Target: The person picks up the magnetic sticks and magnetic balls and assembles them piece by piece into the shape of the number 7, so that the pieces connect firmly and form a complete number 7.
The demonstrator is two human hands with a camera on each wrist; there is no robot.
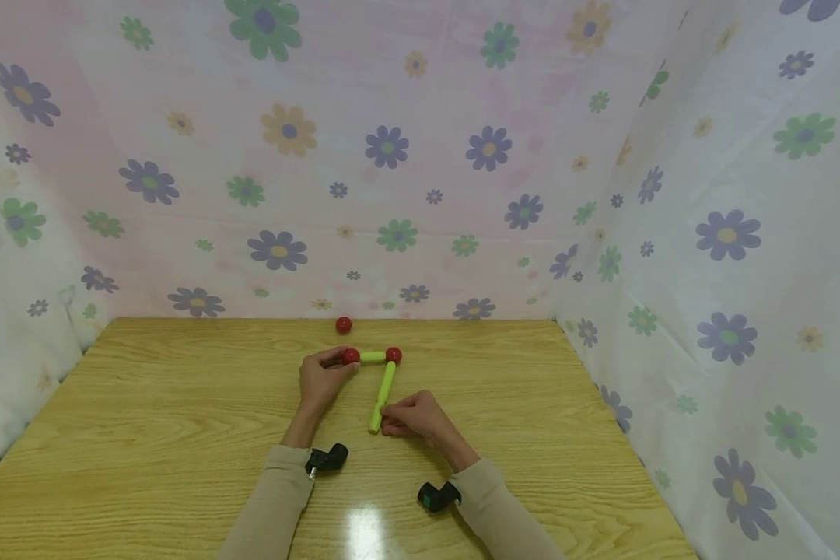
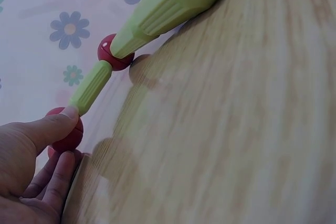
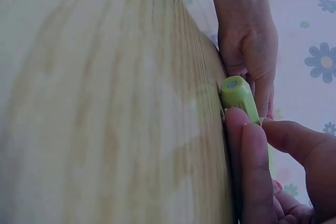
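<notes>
In the head view, my left hand [image 1: 324, 381] pinches a red ball [image 1: 351, 355] between thumb and fingers. A short yellow-green magnetic stick [image 1: 372, 357] joins that ball to a second red ball [image 1: 393, 355]. From the second ball a longer yellow-green length [image 1: 386, 383] runs toward me, with a visible step partway, perhaps two sticks end to end. My right hand [image 1: 420, 416] pinches its near part. The right wrist view shows a round grey magnet in the end of this stick [image 3: 237, 95], between thumb and fingers. In the left wrist view, the thumb presses on the held ball [image 2: 68, 135].
A loose red ball [image 1: 344, 325] lies at the back edge of the wooden table [image 1: 182, 420]. Flower-patterned cloth [image 1: 448, 171] hangs behind the table and along its sides. Black wrist cameras [image 1: 329, 457] sit at both cuffs.
</notes>
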